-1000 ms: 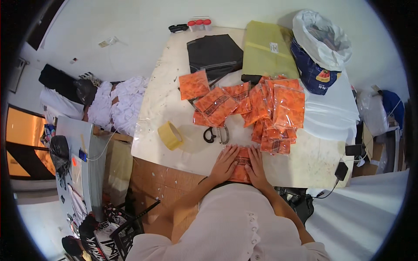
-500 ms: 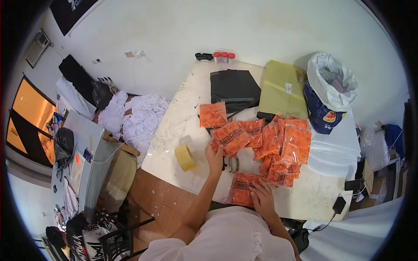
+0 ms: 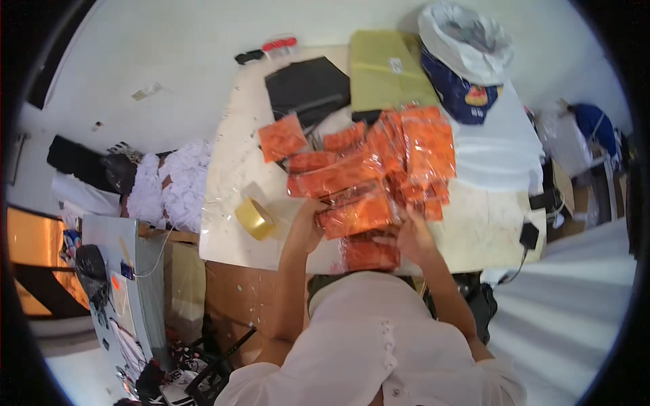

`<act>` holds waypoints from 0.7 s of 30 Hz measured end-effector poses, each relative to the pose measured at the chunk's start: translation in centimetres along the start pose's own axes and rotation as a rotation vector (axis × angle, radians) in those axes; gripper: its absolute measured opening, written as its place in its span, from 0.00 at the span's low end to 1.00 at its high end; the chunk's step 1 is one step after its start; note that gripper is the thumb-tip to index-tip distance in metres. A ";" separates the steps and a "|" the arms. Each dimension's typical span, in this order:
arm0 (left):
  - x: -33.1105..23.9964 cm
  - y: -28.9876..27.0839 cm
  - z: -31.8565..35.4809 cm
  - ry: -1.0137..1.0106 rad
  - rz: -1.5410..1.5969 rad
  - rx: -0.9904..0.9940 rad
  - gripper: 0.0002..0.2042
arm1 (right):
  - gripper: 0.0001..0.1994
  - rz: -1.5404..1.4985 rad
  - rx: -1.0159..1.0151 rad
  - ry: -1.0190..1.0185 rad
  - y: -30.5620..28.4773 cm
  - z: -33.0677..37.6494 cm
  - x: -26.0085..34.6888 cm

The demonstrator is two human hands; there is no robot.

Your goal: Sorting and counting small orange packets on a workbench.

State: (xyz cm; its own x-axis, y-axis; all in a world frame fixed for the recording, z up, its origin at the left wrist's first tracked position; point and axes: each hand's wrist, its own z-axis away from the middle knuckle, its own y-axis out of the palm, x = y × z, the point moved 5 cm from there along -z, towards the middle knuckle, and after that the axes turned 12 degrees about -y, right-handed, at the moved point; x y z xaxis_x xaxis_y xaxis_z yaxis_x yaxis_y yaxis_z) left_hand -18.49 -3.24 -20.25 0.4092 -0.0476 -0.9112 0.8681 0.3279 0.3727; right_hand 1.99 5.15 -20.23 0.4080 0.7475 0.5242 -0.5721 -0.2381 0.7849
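Observation:
In my left hand (image 3: 310, 227) is the left edge of an orange packet (image 3: 362, 215) in clear plastic with a dark printed strip. My right hand (image 3: 414, 235) grips the same packet at its right edge, thumb on top and fingers partly hidden beneath. Under it, at the table's near edge, lies another orange packet (image 3: 371, 254), partly covered. A loose heap of similar packets (image 3: 428, 145) spreads beyond my hands, and a single one (image 3: 282, 137) lies at the heap's far left.
A roll of yellowish tape (image 3: 254, 218) stands left of my left hand on the white table (image 3: 227, 169). Farther back are a black folded sheet (image 3: 308, 88), a yellow-green package (image 3: 389, 71) and a blue-and-white sack (image 3: 467, 61). A black power adapter (image 3: 529, 236) sits at the right edge.
My left hand has brought the packet nearer to me. My right hand has left the near packet's top and taken the held one's right edge. The whole view has shifted.

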 end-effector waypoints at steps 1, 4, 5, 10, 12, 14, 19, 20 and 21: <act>-0.6 2.3 0.7 -0.213 0.202 -0.058 0.15 | 0.21 -0.013 -0.036 -0.010 -0.1 0.2 0.6; 2.8 4.6 2.6 -0.452 0.351 -0.108 0.18 | 0.20 0.292 -0.038 -0.125 -0.9 0.4 1.1; 4.7 4.3 3.2 -0.434 0.179 -0.169 0.17 | 0.20 0.586 -0.020 -0.290 -2.6 0.0 0.7; 7.7 2.6 5.5 -0.421 -0.441 -0.256 0.22 | 0.25 1.350 -0.150 -0.586 -4.6 1.2 -1.0; 6.5 2.7 5.7 -0.408 -0.539 -0.277 0.24 | 0.27 1.346 -0.172 -0.616 -3.5 2.2 -1.5; 6.4 2.3 5.4 -0.389 -0.638 -0.299 0.26 | 0.28 1.341 -0.193 -0.653 -2.8 2.7 -1.6; 5.3 2.9 5.2 -0.181 -0.755 -0.372 0.28 | 0.29 1.627 -0.096 -0.789 -1.7 3.2 -1.2; 5.2 3.1 5.3 -0.183 -0.754 -0.370 0.28 | 0.29 1.628 -0.098 -0.786 -1.8 3.4 -1.0; 5.0 3.2 5.3 -0.194 -0.753 -0.369 0.27 | 0.29 1.639 -0.056 -0.725 -1.9 3.3 -1.0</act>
State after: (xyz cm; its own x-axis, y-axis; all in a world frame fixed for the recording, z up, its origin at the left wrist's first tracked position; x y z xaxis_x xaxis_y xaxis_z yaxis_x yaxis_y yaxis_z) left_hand -12.16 -7.42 -22.72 -0.1692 -0.5247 -0.8343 0.7945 0.4282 -0.4305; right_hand 5.01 2.79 -21.16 -0.3529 -0.6026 0.7158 -0.6882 -0.3511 -0.6349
